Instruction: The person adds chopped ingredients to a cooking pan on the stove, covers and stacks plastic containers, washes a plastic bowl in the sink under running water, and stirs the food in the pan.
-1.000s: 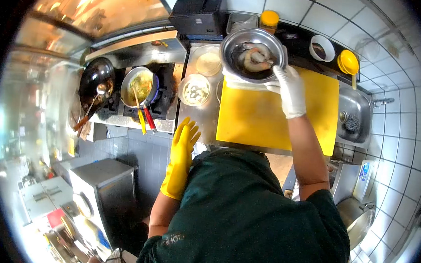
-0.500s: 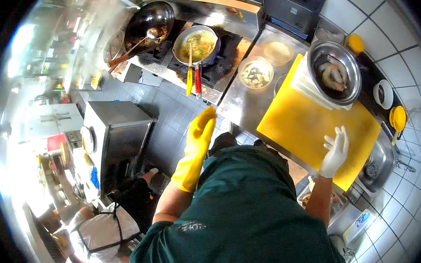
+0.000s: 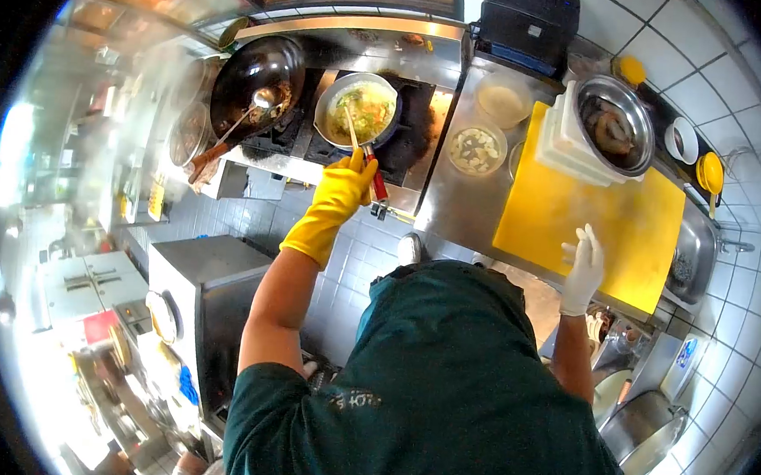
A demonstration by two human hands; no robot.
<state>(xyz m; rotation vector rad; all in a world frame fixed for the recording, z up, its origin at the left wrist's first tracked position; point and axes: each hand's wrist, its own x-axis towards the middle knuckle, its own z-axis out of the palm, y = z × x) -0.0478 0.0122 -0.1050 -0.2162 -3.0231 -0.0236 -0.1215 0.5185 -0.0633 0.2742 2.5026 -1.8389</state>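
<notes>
My left hand (image 3: 346,186), in a yellow rubber glove, is closed around the handle end of a yellow-handled stirring utensil (image 3: 350,124). The utensil's head is sunk in the food, so its shape is hidden. It stands in a pan (image 3: 320,116) of yellowish liquid with green and orange bits, on the stove. The pan's red handle (image 3: 380,189) sticks out just beside the glove. My right hand (image 3: 583,272), in a white glove, is open with fingers apart over the near edge of a yellow cutting board (image 3: 573,223), holding nothing.
Left of the pan is a dark wok (image 3: 256,66) with a ladle (image 3: 262,100) in it. A bowl of pale pieces (image 3: 476,150) and a steel bowl of shrimp (image 3: 614,130) are by the board. A sink (image 3: 698,248) lies right; a metal cabinet (image 3: 209,257) stands behind left.
My left hand has reached forward from the air beside my body and taken hold of the utensil in the pan. My right hand has shifted slightly left, still open.
</notes>
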